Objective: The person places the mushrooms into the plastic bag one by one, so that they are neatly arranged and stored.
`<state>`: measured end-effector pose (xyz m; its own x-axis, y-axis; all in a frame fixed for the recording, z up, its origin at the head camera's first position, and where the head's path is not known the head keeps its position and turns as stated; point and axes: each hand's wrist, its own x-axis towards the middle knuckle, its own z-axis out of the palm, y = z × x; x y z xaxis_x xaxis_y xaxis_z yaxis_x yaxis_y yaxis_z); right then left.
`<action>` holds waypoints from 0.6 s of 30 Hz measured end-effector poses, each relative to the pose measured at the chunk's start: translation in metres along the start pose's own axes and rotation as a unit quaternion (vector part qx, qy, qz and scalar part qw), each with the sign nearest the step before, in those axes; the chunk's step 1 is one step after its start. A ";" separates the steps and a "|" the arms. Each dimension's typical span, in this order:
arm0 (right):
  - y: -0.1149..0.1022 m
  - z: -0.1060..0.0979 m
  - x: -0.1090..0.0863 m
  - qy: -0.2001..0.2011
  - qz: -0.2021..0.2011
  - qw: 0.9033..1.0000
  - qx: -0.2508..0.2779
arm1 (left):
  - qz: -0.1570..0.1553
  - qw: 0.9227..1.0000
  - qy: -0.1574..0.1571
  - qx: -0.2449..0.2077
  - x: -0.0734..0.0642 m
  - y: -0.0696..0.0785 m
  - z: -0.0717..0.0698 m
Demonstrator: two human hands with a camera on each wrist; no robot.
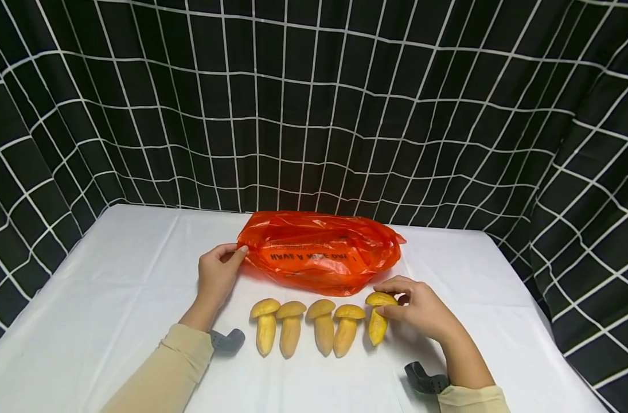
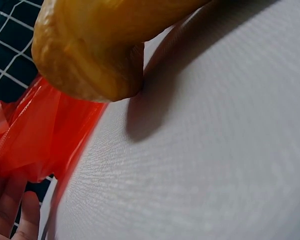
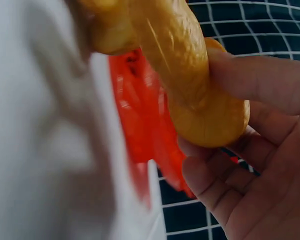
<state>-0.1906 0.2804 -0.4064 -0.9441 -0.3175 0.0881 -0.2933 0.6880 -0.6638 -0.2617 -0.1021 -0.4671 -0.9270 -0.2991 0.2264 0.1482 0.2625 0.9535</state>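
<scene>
Glossy yellow mushroom with domed cap and thick stem (image 1: 378,331), right end of the row, in front of the red plastic bag (image 1: 319,281); cap toward bag, stem toward person. Right hand (image 1: 419,307) pinches it at the cap, thumb one side, fingers curled round the other, spaced only by its thickness; can't tell if the stem touches the cloth. Left hand (image 1: 218,274) pinches the bag's left edge, thumb against fingers. Bag lies crumpled, dark print on it. Left of the held one, same orientation: leftmost mushroom (image 1: 265,334), second mushroom (image 1: 290,337), small gap, third mushroom (image 1: 323,334), fourth mushroom (image 1: 346,337). All on worktop under white cloth (image 1: 293,387). Right fingers cover part of the held cap in head view; a mushroom blocks part of the bag in left wrist view. Dark curved wrist devices (image 1: 425,380), beige sleeves (image 1: 164,370). Black white-grid fabric (image 1: 314,109) behind and both sides.
</scene>
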 end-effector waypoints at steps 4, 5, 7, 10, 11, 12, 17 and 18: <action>-0.009 -0.007 0.012 0.020 -0.019 1.000 -0.004 | -0.009 1.000 -0.002 -0.003 0.002 0.002 0.001; -0.012 -0.007 0.015 0.026 -0.022 0.999 -0.006 | -0.011 1.000 -0.003 -0.004 0.002 0.002 0.001; -0.017 -0.008 0.022 0.041 -0.028 0.999 -0.006 | -0.012 1.000 -0.003 -0.006 0.003 0.002 0.001; -0.024 -0.005 0.033 0.064 -0.026 0.998 -0.008 | -0.013 1.000 -0.002 -0.006 0.004 0.001 0.001; -0.026 -0.004 0.038 0.073 -0.023 0.997 -0.008 | -0.014 1.000 -0.001 -0.003 0.004 0.001 0.001; -0.028 -0.002 0.042 0.082 -0.021 0.996 -0.006 | -0.015 1.000 -0.001 -0.001 0.004 0.000 0.001; -0.036 0.008 0.061 0.140 0.004 0.990 0.001 | -0.020 1.000 -0.005 0.006 0.004 -0.002 0.001; -0.037 0.010 0.064 0.152 0.006 0.988 0.001 | -0.022 1.000 -0.007 0.006 0.004 -0.001 0.002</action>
<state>-0.2393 0.2284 -0.3837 -0.9493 -0.0978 0.2987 -0.2812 0.6887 -0.6683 -0.2659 -0.1019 -0.4678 -0.9375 -0.2970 0.1814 0.1034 0.2600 0.9601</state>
